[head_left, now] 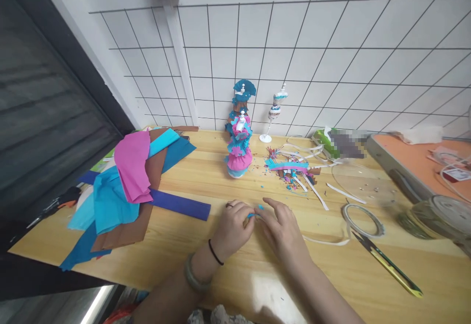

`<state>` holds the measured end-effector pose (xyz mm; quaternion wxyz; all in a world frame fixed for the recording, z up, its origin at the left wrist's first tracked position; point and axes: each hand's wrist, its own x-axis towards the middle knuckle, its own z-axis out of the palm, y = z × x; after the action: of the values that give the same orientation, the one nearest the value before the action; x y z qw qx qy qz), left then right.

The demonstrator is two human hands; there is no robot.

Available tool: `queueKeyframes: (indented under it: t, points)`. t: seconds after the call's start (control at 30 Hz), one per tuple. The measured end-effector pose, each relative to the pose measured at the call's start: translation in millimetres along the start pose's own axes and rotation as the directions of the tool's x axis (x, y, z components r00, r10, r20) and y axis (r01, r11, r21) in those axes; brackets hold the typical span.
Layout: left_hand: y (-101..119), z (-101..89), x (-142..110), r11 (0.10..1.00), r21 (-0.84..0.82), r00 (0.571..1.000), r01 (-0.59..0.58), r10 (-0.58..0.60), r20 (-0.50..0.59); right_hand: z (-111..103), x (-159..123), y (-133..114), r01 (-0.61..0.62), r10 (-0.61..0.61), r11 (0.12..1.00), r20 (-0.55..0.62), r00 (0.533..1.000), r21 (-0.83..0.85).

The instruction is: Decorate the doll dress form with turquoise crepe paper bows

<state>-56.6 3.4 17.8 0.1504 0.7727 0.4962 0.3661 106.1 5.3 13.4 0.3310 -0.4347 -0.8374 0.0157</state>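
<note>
A small piece of blue paper (251,215) is pinched at the fingertips of my left hand (235,226), which wears a ring. My right hand (281,231) meets it from the other side, its thumb and a finger closed at the paper and another finger raised. Most of the piece is hidden by the fingers. Just beyond my hands lies a blue scrap (261,207). Farther back stands a small dress-form figure (240,152) in pink and blue ruffled paper, with a teal and brown one (245,87) behind it.
Crepe paper sheets (133,167) are heaped at the left, with a dark blue strip (182,205) reaching toward my left hand. A white stand (265,138) and paper scraps (290,167) are at the back. To the right are a tape roll (363,220), yellow-handled snips (395,270) and a jar (437,218).
</note>
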Motion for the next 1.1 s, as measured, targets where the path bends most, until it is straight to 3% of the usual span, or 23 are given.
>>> queueKeyframes:
  t: [0.1, 0.27, 0.47, 0.57, 0.67, 0.77, 0.93, 1.1]
  points:
    - [-1, 1.4, -1, 0.999, 0.028, 1.000, -0.026, 0.026, 0.016, -3, 0, 3, 0.070, -0.067, 0.992, 0.037, 0.997, -0.105]
    - [1, 3.9, -2, 0.998, -0.049, 0.999, -0.041, 0.041, 0.000, -9, 1, 2, 0.075, -0.071, 0.991, 0.033, 0.997, -0.112]
    - [3, 1.0, -1, 0.930, -0.320, 0.980, 0.182, -0.198, -0.019, -16, 3, 2, 0.068, -0.068, 0.997, 0.024, 0.997, -0.020]
    - [4, -1.7, 1, 0.881, -0.413, 0.971, 0.230, -0.235, 0.039, -15, 3, 5, 0.016, -0.017, 0.998, 0.017, 1.000, 0.059]
    - [5, -1.5, 3, 0.790, -0.530, 0.951, 0.307, -0.279, 0.135, -13, 4, 4, -0.094, 0.098, 0.979, -0.008, 0.995, 0.183]
    - [4, 1.3, 3, 0.635, -0.669, 0.921, 0.386, -0.308, 0.239, -9, 6, -1, -0.185, 0.196, 0.943, -0.014, 0.980, 0.278]
    - [-3, 4.6, 4, 0.433, -0.809, 0.909, 0.397, -0.311, 0.279, -2, 11, -10, -0.231, 0.242, 0.909, 0.014, 0.970, 0.348]
    - [-8, 3.8, 7, 0.382, -0.823, 0.886, 0.421, -0.368, 0.282, 4, 13, -12, -0.378, 0.371, 0.783, 0.116, 0.921, 0.493]
